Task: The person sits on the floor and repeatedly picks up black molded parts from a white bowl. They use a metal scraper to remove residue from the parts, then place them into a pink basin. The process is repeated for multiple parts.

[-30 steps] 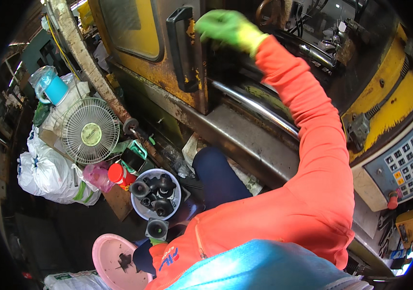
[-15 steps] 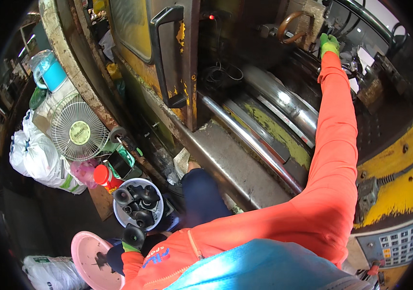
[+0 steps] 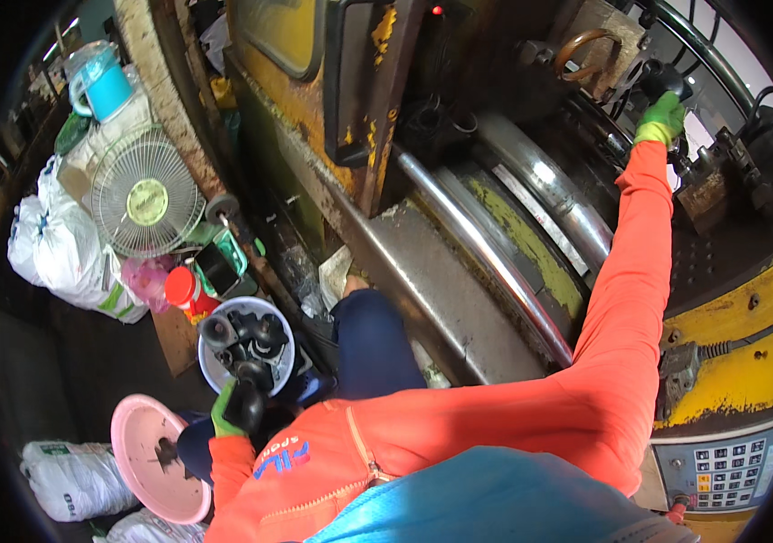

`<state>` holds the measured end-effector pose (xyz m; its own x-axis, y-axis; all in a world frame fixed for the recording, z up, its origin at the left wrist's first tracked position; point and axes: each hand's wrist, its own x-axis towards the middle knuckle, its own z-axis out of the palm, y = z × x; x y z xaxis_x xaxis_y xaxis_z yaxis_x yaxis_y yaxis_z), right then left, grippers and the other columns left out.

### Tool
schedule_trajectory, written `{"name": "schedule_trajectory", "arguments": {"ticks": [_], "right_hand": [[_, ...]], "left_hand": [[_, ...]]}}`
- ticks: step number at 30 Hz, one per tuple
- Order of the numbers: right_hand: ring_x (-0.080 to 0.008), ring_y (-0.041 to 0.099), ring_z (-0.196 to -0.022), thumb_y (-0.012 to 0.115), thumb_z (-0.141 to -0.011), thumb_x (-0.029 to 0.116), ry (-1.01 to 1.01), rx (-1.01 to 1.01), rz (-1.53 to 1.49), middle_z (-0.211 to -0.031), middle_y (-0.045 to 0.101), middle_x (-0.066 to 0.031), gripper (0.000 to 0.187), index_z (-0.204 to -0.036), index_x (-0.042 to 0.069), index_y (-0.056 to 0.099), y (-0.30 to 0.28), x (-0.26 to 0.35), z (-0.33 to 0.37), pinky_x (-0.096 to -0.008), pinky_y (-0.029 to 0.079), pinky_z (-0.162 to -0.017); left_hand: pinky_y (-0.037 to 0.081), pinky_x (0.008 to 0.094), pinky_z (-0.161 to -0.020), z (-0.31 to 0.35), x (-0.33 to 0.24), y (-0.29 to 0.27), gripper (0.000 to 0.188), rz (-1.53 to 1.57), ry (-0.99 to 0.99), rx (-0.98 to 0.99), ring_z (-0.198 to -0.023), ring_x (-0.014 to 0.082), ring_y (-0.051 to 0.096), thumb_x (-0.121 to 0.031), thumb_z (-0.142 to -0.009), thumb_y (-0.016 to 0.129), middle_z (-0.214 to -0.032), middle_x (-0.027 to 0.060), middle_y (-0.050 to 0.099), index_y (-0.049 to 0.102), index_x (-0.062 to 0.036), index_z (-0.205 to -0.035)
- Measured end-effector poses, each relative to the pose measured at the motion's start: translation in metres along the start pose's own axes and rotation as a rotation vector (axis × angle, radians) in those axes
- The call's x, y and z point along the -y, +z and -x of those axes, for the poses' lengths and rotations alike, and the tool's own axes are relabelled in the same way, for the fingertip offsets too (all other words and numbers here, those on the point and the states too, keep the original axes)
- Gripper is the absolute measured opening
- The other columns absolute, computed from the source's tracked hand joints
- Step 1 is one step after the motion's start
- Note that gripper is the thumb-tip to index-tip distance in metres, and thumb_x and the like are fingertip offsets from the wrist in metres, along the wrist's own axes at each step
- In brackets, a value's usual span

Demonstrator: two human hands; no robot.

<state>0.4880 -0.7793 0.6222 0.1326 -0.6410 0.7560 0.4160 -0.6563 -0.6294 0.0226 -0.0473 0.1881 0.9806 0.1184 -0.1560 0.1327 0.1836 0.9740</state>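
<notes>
My left hand [image 3: 222, 412], in a green glove, is closed round a black cup-shaped part [image 3: 244, 406] just below the white basin [image 3: 206, 364]. Several similar black parts [image 3: 268, 331] lie heaped in that basin. Far out at the upper right, my green-gloved right hand [image 3: 660, 120] reaches into the machine. Its fingers are bent round a rounded black part [image 3: 663, 81] beside a block with a brown ring-shaped handle [image 3: 588, 54]. The fingertips there are partly hidden.
A pink basin [image 3: 153, 452] stands at the lower left. Behind it are a fan [image 3: 147, 195], white bags [image 3: 65, 244] and a red-lidded jar [image 3: 182, 288]. The machine has a yellow door [image 3: 350, 109], shiny rollers [image 3: 535, 172] and a button panel [image 3: 721, 475].
My right hand has shifted, and a black part now shows at its fingers. My left hand has turned its part over, hiding the hollow end. The whole view has tilted a little.
</notes>
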Motion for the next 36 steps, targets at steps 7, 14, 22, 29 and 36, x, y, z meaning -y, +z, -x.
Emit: {"name": "schedule_trajectory", "arguments": {"ticks": [7, 14, 22, 29, 36], "right_hand": [[-0.0253, 0.064, -0.107, 0.072, -0.086, 0.01, -0.971, 0.277, 0.132, -0.117, 0.066, -0.0152, 0.043, -0.125, -0.002, 0.058, -0.035, 0.149, 0.105, -0.0337, 0.051, -0.091], [-0.0238, 0.06, -0.077, 0.064, -0.073, 0.005, -1.525, 1.088, -0.472, -0.088, 0.062, -0.0077, 0.025, -0.098, 0.003, 0.064, -0.063, 0.343, 0.337, -0.0357, 0.05, -0.067], [-0.0296, 0.062, -0.096, 0.071, -0.069, 0.019, -1.662, 1.258, -0.866, -0.105, 0.065, -0.011, 0.039, -0.105, 0.005, 0.066, -0.105, 0.413, 0.508, -0.0425, 0.05, -0.087], [-0.0227, 0.061, -0.079, 0.079, -0.079, 0.022, -0.387, 0.558, -0.463, -0.098, 0.059, -0.0125, 0.058, -0.121, 0.0, 0.045, 0.012, 0.343, 0.411, -0.0348, 0.055, -0.074], [-0.0257, 0.065, -0.077, 0.077, -0.081, 0.021, 0.334, 0.921, -0.59, -0.095, 0.064, -0.0139, 0.048, -0.115, 0.002, 0.049, 0.104, 0.266, 0.391, -0.0388, 0.057, -0.069]], "left_hand": [[0.049, 0.0295, -0.072, -0.038, -0.101, 0.059, 0.016, 0.747, -0.151, 0.161, -0.078, 0.0149, 0.06, -0.021, -0.096, 0.057, -0.087, 0.0014, 0.063, 0.065, -0.0075, -0.097], [0.048, 0.0293, -0.079, -0.005, -0.188, 0.117, 0.034, 0.215, 0.254, 0.304, -0.082, 0.0138, 0.06, -0.027, -0.103, 0.045, -0.09, 0.0053, 0.065, 0.065, -0.0005, -0.108], [0.056, 0.0304, -0.07, 0.056, -0.16, 0.07, 0.028, 0.664, 0.128, -0.209, -0.082, 0.0153, 0.068, -0.022, -0.09, 0.065, -0.095, 0.0072, 0.069, 0.064, -0.0019, -0.11], [0.052, 0.0359, -0.069, 0.188, -0.052, -0.107, 0.03, 0.268, 0.185, -1.083, -0.085, 0.022, 0.066, -0.033, -0.095, 0.054, -0.092, 0.0113, 0.069, 0.066, -0.0095, -0.11], [0.051, 0.0376, -0.079, 0.304, 0.102, -0.25, 0.038, -0.702, -0.615, -1.375, -0.095, 0.0271, 0.066, -0.037, -0.093, 0.056, -0.101, 0.0151, 0.07, 0.068, -0.0078, -0.114]]}}
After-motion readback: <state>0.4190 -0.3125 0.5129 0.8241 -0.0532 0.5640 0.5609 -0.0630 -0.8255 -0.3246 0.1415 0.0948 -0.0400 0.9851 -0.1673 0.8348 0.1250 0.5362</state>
